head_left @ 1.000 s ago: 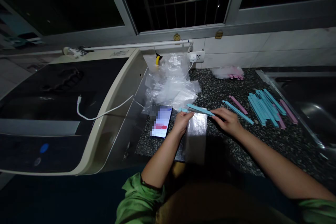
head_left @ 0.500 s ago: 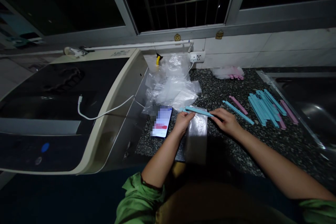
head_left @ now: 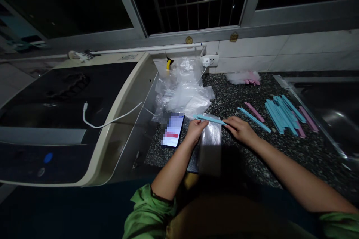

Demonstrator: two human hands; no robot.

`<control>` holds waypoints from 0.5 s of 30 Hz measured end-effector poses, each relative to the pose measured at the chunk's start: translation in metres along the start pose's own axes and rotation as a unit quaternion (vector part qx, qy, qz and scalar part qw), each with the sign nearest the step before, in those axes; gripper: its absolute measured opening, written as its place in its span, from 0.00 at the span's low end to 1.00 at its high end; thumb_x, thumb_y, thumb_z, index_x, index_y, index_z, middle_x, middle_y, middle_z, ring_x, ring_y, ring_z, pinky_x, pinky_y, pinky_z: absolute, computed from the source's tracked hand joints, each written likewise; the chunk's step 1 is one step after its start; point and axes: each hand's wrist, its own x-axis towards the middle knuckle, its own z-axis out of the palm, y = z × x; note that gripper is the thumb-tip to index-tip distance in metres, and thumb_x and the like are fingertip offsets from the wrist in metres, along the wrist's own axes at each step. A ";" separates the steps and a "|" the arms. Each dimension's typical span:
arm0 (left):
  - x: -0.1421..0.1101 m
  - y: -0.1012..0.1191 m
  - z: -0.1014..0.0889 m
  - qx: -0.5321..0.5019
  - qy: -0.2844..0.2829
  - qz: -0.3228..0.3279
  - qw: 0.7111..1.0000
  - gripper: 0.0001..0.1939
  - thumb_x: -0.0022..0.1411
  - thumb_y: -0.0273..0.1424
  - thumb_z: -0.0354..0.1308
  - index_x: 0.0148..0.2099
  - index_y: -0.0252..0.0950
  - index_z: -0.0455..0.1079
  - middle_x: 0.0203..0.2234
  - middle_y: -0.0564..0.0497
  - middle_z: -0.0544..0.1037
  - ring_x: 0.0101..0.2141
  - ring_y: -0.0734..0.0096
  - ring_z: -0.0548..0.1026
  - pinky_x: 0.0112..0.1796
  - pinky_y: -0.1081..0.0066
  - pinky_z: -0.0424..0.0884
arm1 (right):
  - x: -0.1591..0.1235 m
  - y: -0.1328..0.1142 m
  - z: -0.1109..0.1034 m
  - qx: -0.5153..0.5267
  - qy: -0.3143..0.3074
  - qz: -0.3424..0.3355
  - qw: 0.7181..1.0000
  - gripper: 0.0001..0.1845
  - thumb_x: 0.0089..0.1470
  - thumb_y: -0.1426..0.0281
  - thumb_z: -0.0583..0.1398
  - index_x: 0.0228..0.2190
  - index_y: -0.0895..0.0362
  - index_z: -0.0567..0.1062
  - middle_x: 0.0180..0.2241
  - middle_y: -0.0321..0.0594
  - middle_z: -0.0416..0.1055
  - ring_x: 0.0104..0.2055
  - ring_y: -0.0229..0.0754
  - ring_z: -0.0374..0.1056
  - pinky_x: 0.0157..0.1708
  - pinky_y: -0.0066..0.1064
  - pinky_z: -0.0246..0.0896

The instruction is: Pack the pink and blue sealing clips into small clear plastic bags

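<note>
A light blue plastic bag clip point(head_left: 212, 120), long and narrow, stretches between my two hands. My left hand point(head_left: 195, 130) is closed on its left end, thumb on the near side. The fingertips of my right hand point(head_left: 240, 128) pinch its right end. Behind and below the clip lies a clear plastic bag point(head_left: 209, 143), reaching toward the counter's front edge. Right of my right hand lie a single blue clip point(head_left: 254, 119) and a pink clip point(head_left: 254, 112). A pile of blue clips point(head_left: 280, 115) with some pink ones sits further right.
Left of my left hand lies a lit phone point(head_left: 172, 130). Behind it are loose clear bags point(head_left: 185, 93), and bagged pink clips point(head_left: 252, 77) lie by the wall. A washing machine point(head_left: 123, 127) with a white cable stands left; a metal sink point(head_left: 333, 112) is at right.
The right end of the blue clip and my right hand's fingers have shifted slightly left. Everything else stays where it was.
</note>
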 end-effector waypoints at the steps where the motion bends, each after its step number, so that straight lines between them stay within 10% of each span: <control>1: 0.000 0.000 0.000 0.001 0.000 -0.001 1.000 0.18 0.32 0.40 0.67 0.18 0.32 0.67 0.14 0.57 0.66 0.18 0.81 0.59 0.22 0.76 0.52 | 0.000 0.000 0.000 -0.003 0.002 -0.004 1.000 0.13 0.58 0.68 0.52 0.40 0.54 0.74 0.32 0.43 0.72 0.35 0.41 0.70 0.35 0.33 0.70; 15: -0.003 0.004 0.000 0.004 -0.015 0.002 1.000 0.16 0.33 0.38 0.66 0.18 0.32 0.67 0.13 0.57 0.67 0.17 0.80 0.60 0.22 0.76 0.53 | -0.002 0.001 0.001 -0.037 -0.010 -0.017 0.999 0.15 0.58 0.68 0.51 0.43 0.54 0.74 0.32 0.43 0.71 0.33 0.40 0.69 0.31 0.31 0.70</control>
